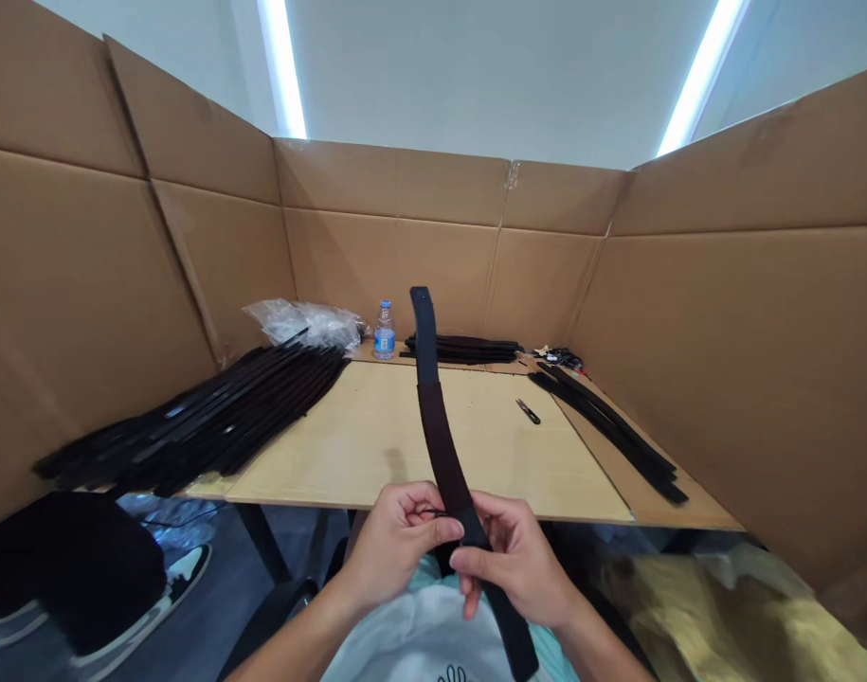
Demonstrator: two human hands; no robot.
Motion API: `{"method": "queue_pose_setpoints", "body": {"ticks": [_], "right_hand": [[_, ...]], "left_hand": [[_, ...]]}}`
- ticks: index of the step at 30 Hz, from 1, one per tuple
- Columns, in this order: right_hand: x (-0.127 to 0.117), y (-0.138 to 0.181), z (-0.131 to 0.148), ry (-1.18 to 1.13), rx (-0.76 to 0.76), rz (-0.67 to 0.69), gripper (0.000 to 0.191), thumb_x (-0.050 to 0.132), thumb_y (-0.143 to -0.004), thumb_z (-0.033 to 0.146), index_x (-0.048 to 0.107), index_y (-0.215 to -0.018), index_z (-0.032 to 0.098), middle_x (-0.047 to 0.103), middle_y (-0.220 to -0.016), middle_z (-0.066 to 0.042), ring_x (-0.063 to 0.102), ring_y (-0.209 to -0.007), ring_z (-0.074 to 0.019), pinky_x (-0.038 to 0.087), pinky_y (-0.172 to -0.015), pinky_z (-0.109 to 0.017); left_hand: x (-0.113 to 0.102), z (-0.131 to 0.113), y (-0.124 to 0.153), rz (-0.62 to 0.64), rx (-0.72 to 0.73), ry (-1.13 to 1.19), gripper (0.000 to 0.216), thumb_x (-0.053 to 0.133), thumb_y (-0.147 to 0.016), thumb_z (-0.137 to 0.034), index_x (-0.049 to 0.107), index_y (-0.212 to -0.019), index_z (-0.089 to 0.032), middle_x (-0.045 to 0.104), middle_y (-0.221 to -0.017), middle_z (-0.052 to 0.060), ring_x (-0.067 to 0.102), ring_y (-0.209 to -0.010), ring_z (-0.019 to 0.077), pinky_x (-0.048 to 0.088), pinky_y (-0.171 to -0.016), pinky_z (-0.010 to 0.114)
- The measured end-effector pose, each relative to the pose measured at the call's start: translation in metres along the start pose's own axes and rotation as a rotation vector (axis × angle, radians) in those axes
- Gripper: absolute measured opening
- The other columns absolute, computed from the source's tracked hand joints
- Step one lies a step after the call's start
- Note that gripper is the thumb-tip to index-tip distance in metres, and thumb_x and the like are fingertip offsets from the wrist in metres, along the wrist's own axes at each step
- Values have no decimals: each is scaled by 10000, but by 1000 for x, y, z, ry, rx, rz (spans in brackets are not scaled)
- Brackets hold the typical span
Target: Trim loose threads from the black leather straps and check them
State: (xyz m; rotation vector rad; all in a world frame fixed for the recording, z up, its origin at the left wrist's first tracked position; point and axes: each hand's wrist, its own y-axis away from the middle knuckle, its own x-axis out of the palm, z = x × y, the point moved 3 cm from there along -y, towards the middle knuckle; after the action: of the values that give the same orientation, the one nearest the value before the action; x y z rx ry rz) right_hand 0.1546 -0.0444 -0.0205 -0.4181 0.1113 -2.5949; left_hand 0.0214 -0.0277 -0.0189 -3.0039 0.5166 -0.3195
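A long black strap (443, 445) with a dark brown middle section rises upright in front of me, curving slightly, its far end above the table. Closed on its left edge near the lower part is my left hand (405, 535), thumb against the strap; a thin dark strand or edge shows between its fingers, too small to name. My right hand (514, 559) grips the strap from the right, thumb in front and fingers partly behind it. The strap's lower end hangs down over my lap. Thread snips (528, 411) lie on the table beyond my right hand.
Many black strips (241, 417) are piled at the left, beside a crumpled plastic bag (309, 324). A water bottle (384, 332) and a strip stack (476, 349) stand at the back. More strips (610, 431) lie right. Cardboard walls (397, 246) surround the table; a person's leg (84, 578) is lower left.
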Motion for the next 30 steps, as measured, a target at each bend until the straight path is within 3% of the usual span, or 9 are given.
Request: {"method": "queue_pose_setpoints", "body": {"ticks": [4, 7, 13, 17, 20, 24, 30], "right_hand": [[0, 2, 3, 88, -53, -63, 318, 766, -759, 296, 688, -1025, 141, 583, -594, 23, 467, -423, -37, 383, -371, -118], [0, 2, 2, 67, -72, -78, 346, 684, -823, 419, 677, -1024, 138, 653, -691, -32, 496, -457, -45, 388, -400, -135], [-3, 1, -6, 57, 13, -237, 480, 569, -850, 560, 595, -652, 123, 591, -499, -13, 454, -343, -55, 315, -316, -143], [-1, 2, -3, 190, -17, -276, 557, 528, -849, 607, 563, -568, 127, 559, -448, -8, 421, -313, -48, 290, -307, -147], [2, 2, -3, 194, -26, -290, 562, 538, -831, 625, 577, -574, 127, 563, -452, -9, 426, -321, -51, 300, -324, -154], [2, 3, -7, 32, 14, -294, 559, 549, -831, 615, 616, -601, 110, 597, -493, -35, 453, -344, -63, 306, -342, -167], [-2, 2, -10, -129, -31, -189, 292, 704, -803, 414, 745, -865, 133, 667, -709, -56, 536, -545, -88, 410, -508, -204]], "left_hand": [[0, -3, 1, -41, -3, 40, 367, 847, -579, -385, 594, -600, -120, 613, -513, -1, 540, -450, 98, 386, -443, 188], [4, -5, 2, -16, -10, 107, 375, 815, -632, -404, 541, -613, -147, 612, -465, -7, 590, -428, 135, 436, -457, 219], [7, -1, 4, -2, -2, 101, 351, 782, -686, -381, 511, -632, -165, 674, -508, 48, 660, -478, 209, 496, -502, 290], [8, 2, 4, 18, 4, 125, 352, 763, -711, -399, 500, -642, -174, 667, -500, 36, 648, -475, 194, 478, -497, 278], [8, 2, 4, 25, 11, 127, 358, 758, -716, -416, 500, -647, -177, 660, -498, 27, 640, -468, 187, 470, -489, 271], [7, 1, 5, -20, 48, 79, 378, 745, -719, -447, 499, -632, -174, 649, -479, 26, 637, -439, 191, 469, -458, 268], [4, -2, 5, -128, 76, 36, 349, 722, -746, -427, 521, -645, -161, 645, -515, 6, 645, -443, 177, 487, -444, 249]]}}
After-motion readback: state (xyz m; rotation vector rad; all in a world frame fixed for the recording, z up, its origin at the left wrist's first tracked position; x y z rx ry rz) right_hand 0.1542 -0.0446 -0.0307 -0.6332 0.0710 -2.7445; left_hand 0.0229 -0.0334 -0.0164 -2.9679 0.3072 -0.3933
